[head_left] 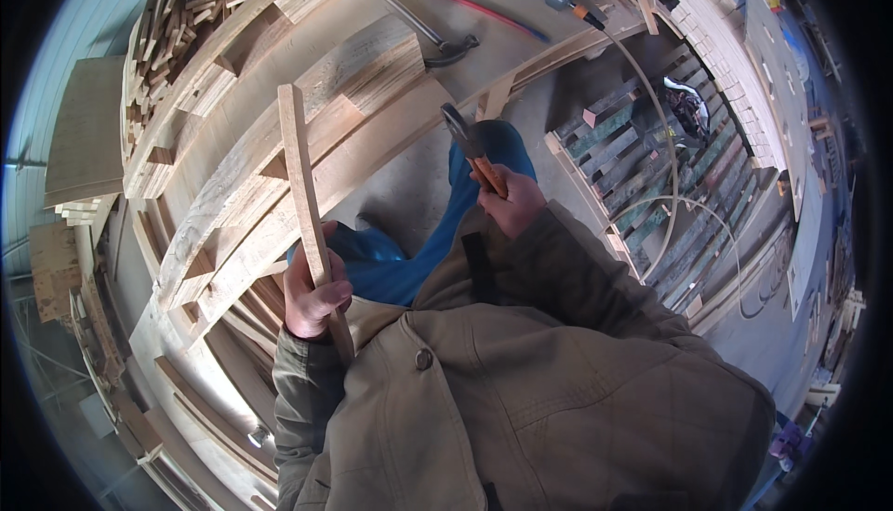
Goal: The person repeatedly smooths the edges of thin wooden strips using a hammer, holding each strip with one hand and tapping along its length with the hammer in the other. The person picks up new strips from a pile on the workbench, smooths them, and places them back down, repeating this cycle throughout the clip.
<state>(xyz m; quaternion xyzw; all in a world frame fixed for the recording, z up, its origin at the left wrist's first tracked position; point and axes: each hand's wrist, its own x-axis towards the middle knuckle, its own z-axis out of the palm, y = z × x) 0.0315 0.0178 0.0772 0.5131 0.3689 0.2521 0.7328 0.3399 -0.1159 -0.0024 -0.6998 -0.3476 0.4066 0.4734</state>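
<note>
My left hand point(316, 295) is closed round a long, narrow wooden strip point(302, 176), which stands up steeply in front of my jacket. Its lower end passes down beside my left sleeve. In my right hand point(514, 204) is a pair of pliers point(472, 144) with orange handles, the dark jaws pointing up and away from me. The pliers and the strip are apart. Just beyond the strip, a curved, pale wooden piece point(372, 55) with blocks fixed along it lies on the bench, next to a second curved piece point(223, 27).
A claw hammer point(451, 49) and a thin red rod point(488, 13) lie on the bench top point(391, 4). Farther right, an orange-ended hose connector point(588, 16) leads into a looping hose point(672, 139). Wood scraps point(191, 13) pile up far left. A slatted pallet point(633, 153) is at right.
</note>
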